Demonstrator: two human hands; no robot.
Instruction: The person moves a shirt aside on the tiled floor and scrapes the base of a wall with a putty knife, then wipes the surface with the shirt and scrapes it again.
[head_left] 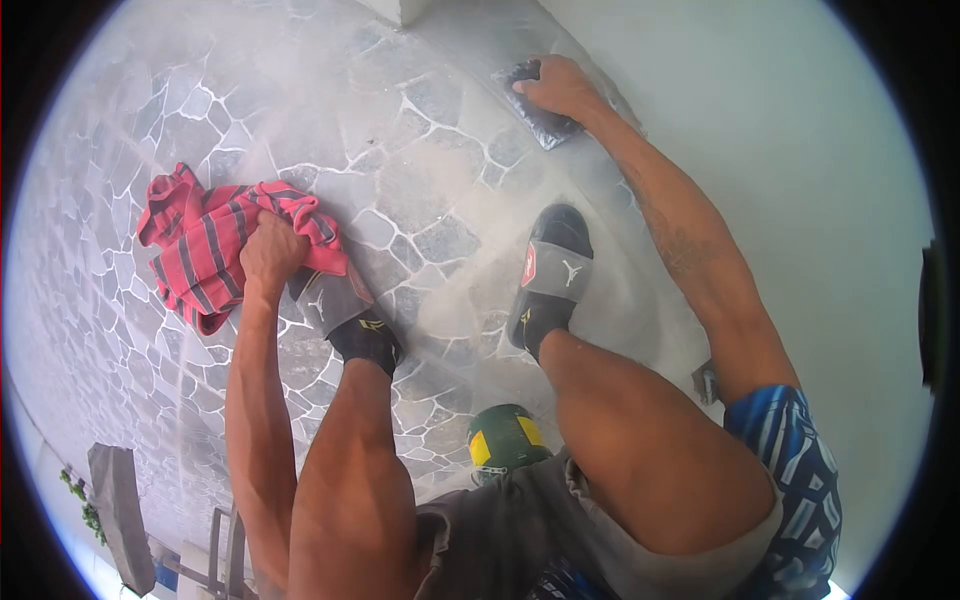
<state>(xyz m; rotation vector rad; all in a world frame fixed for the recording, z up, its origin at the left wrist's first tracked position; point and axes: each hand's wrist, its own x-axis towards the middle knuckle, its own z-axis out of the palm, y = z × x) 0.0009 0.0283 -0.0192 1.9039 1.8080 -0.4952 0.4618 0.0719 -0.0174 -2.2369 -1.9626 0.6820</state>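
Note:
In the head view, my left hand point(272, 250) is closed on a red cloth point(205, 250) with dark stripes, which looks like a shirt. The cloth lies bunched over the stone-patterned floor, beside my left sandal point(335, 302). Up at the base of the wall, my right hand point(563, 87) grips the upper part of a dark, flat, roughly rectangular pad point(552, 128) with pale streaks on it. The pad rests against the floor; its exact kind and what lies under my palm are hidden.
A dark green container with yellow patches point(507, 440) stands between my legs. A pale wall point(760, 130) runs along the right. My right sandal point(556, 270) is planted on the dusty floor point(420, 180). A grey slab-like post point(120, 510) is at lower left.

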